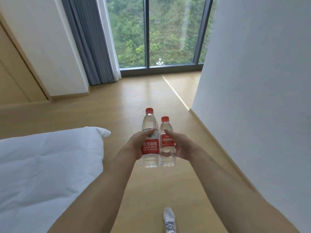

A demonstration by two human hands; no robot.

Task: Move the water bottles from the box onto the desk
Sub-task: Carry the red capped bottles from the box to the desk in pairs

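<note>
I carry two clear water bottles upright and side by side in front of me, above the wooden floor. My left hand grips the taller bottle, which has a red cap and a red label. My right hand grips the shorter bottle, also red-capped with a red and white label. The two bottles touch each other. Neither a box nor a desk is in view.
A bed with a white duvet fills the left side. A white wall runs along the right. Ahead are a large window and grey curtains. My foot in a white sock stands on the wooden floor.
</note>
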